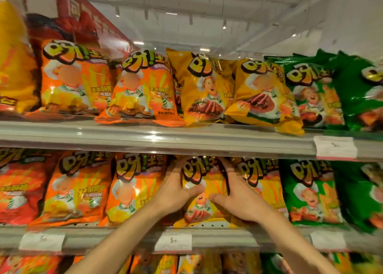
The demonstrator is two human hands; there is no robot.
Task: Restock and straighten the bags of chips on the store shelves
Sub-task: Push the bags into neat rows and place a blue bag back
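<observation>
hands hold one yellow bag [204, 193] on the middle shelf [228, 237]. the left hand [176, 191] grips its left edge, fingers curled behind and thumb on the front. the right hand [238, 199] grips its right edge the same way, thumb laid across the front. the bag stands upright, between an orange bag [132, 188] on its left and another yellow bag [261, 182] on its right. on this shelf i count about three orange bags, two yellow and two green. on the upper shelf [157, 138] i count two orange bags, two leaning yellow ones [263, 95] and two green bags [310, 91]. three white price tags [173, 242] hang on the middle shelf's edge, one on the upper edge.
</observation>
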